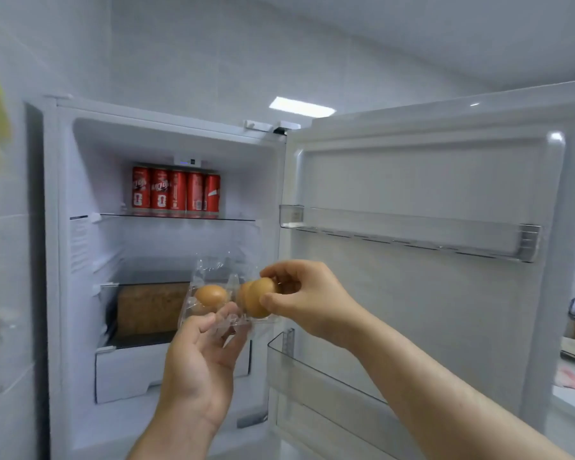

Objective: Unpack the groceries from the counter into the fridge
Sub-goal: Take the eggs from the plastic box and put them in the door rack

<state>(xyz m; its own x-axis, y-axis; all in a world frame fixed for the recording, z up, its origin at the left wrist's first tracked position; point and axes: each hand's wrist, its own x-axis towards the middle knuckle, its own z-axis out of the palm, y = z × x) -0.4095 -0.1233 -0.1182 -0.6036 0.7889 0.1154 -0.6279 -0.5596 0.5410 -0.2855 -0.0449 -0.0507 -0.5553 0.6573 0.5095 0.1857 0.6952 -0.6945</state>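
Here, left hand [196,360] grips the clear plastic egg carton [210,270], best kept level, as right hand [309,300] pinches a brown egg [258,298].

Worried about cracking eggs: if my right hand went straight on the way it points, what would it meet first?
Probably the egg carton in the left hand; the right hand, pinching an egg, points left at it.

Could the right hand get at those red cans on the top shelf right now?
Probably not yet. The door is open and nothing stands before the red cans, but the right hand is pinching an egg, so it isn't free to grasp.
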